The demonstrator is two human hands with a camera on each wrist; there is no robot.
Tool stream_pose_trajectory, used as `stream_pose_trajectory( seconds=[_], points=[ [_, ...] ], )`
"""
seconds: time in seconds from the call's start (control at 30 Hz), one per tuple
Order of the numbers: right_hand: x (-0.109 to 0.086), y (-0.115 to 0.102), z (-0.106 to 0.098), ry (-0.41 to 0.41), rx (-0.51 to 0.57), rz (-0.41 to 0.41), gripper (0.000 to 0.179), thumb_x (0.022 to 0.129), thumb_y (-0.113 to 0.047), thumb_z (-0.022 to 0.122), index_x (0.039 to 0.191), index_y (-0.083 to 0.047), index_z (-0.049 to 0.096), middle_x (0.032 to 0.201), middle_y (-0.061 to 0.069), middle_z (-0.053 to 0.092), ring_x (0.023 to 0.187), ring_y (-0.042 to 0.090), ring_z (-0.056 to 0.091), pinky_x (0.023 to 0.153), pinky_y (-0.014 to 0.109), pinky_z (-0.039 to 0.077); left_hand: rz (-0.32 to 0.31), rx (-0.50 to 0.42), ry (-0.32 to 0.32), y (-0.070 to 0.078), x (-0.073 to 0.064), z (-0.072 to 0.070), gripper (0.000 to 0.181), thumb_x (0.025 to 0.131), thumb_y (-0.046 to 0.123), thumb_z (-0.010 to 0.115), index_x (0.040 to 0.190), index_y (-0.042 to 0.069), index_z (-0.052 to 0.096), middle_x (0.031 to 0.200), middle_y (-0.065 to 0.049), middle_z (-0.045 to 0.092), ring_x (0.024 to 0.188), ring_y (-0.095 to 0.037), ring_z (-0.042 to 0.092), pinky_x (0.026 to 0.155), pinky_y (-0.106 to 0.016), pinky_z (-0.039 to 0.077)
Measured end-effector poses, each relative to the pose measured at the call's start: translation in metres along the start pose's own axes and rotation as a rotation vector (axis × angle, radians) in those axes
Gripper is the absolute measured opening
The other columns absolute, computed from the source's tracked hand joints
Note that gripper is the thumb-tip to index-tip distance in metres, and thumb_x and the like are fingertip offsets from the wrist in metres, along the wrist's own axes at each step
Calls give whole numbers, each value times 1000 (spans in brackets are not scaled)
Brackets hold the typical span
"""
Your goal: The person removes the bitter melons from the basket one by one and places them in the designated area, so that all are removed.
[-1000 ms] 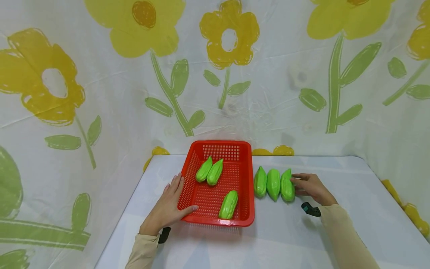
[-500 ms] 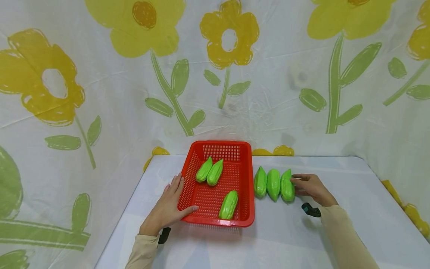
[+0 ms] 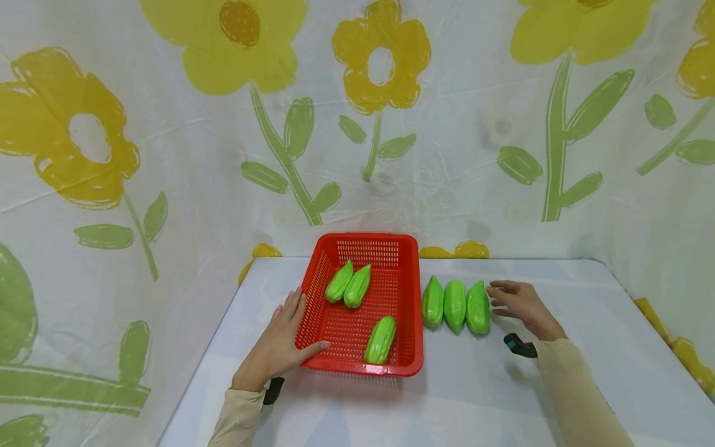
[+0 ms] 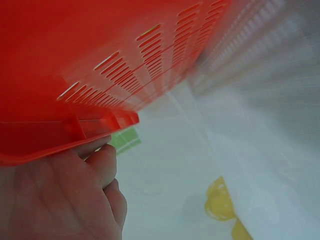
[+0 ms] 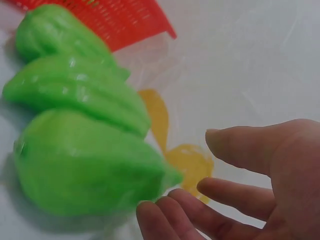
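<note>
My left hand (image 3: pixel 275 349) rests along the left rim of a red plastic basket (image 3: pixel 418 298), its fingers fairly straight outside and its thumb over the front corner. In the left wrist view the left hand (image 4: pixel 65 200) lies just under the rim. My right hand (image 3: pixel 522 307) is beside the rightmost bright green ridged gourd (image 3: pixel 478 308), fingers spread, nothing held. The right wrist view shows the right hand (image 5: pixel 240 185) with fingertips close to that gourd's pointed tip; contact is hard to tell. Left of it stand a middle gourd (image 3: pixel 455 306) and another gourd (image 3: pixel 432 303), side by side.
Inside the basket, two gourds lie together at the back left, the nearer one (image 3: pixel 357 287) beside its neighbour (image 3: pixel 339 282), and one gourd (image 3: pixel 380 340) at the front right. A white table (image 3: pixel 463 391) carries everything. A flower-printed curtain (image 3: pixel 447 186) encloses the back and sides.
My right hand has let go of the rightmost gourd and drawn slightly back and to the right. The gourd stays in the row. The left hand and basket have not moved.
</note>
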State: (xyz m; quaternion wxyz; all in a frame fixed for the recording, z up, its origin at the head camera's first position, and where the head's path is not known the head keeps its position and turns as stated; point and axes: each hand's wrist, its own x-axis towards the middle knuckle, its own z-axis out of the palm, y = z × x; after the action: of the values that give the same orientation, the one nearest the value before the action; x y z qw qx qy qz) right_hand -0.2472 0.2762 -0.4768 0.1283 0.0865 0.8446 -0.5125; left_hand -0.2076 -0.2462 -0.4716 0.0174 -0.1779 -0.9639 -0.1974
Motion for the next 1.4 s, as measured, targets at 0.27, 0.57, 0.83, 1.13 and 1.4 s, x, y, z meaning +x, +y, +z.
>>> stream_pose_trajectory(
  seconds=[0.27, 0.57, 0.83, 1.13, 1.4],
  points=[
    [-4, -26, 6, 23, 10, -103, 73, 105, -48, 55, 155, 4, 40, 155, 30, 47, 126, 36, 61, 99, 38, 61, 5, -12, 4, 1, 0, -2, 116, 85, 72, 65, 164, 1, 18, 175, -16, 12, 163, -37, 14, 131, -58, 19],
    [-13, -65, 19, 13, 50, -195, 68, 106, -44, 57, 153, 3, 44, 152, 29, 51, 118, 31, 66, 97, 37, 62, 3, -15, -2, 3, 0, -4, 117, 85, 72, 65, 164, 1, 18, 175, -16, 12, 163, -37, 14, 131, -59, 19],
    [-14, -90, 33, -2, 74, -239, 64, 105, -41, 60, 152, 1, 47, 148, 28, 55, 108, 20, 70, 94, 35, 63, 9, -5, 4, 2, 1, -4, 117, 86, 73, 64, 165, 1, 17, 175, -15, 12, 163, -36, 13, 131, -58, 19],
    [-9, -116, 54, -45, 139, -265, 61, 104, -34, 62, 150, 4, 48, 145, 29, 56, 107, 24, 70, 97, 42, 62, 24, -8, 21, 0, 1, -3, 116, 86, 71, 66, 164, 0, 18, 175, -18, 13, 162, -38, 15, 130, -59, 20],
    [4, -129, 77, -77, 173, -272, 55, 104, -29, 62, 147, 4, 52, 141, 29, 59, 107, 28, 70, 93, 39, 63, 27, -9, 22, 1, -1, -2, 116, 86, 71, 66, 164, -2, 19, 174, -19, 14, 162, -39, 15, 130, -60, 20]
  ],
)
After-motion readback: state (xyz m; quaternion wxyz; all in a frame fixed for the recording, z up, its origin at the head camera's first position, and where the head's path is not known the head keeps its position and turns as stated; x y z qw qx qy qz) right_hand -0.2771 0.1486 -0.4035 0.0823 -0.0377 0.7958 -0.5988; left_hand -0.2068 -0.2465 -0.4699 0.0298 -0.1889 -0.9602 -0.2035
